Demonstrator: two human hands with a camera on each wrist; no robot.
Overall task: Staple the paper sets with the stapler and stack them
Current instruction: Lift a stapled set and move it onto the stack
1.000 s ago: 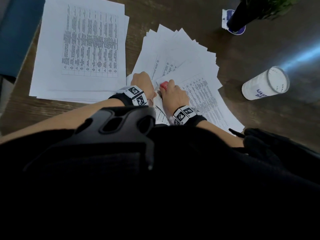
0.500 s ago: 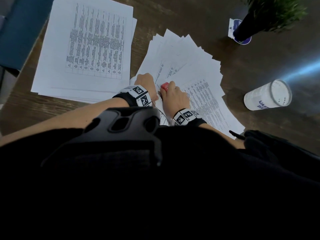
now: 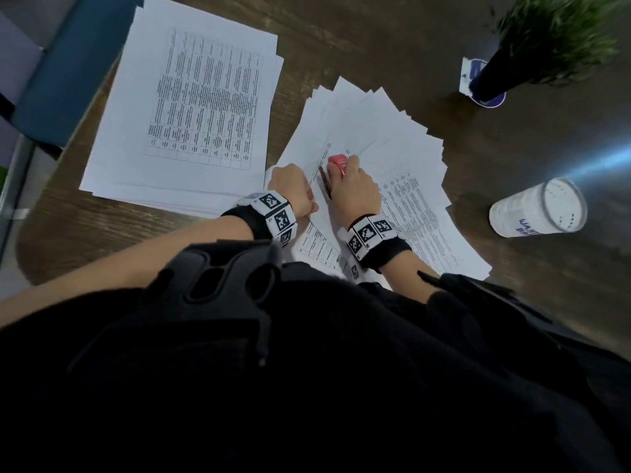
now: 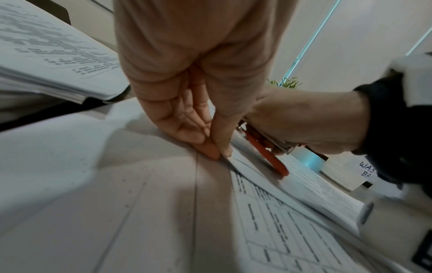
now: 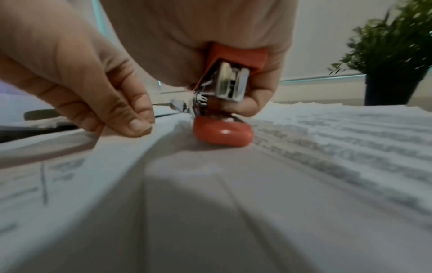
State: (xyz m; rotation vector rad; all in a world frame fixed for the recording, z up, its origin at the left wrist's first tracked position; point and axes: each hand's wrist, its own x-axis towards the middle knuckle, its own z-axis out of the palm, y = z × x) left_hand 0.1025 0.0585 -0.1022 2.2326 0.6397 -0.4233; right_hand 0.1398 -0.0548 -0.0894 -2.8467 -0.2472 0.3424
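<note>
Stapler (image 5: 223, 118), red: centre frame, base on the fanned paper sets (image 3: 392, 138), gripped in right hand (image 3: 355, 191). Left hand (image 4: 187, 103): fingertips pinching sheet edge just beside. Advice: square corners, press straight down. Finished stack (image 3: 191, 110): upper left.

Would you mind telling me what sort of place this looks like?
Probably an office or meeting room: a dark wooden table holds a neat stack of printed white sheets, beside a potted green plant, and a blue upholstered chair stands at the table's edge.
</note>
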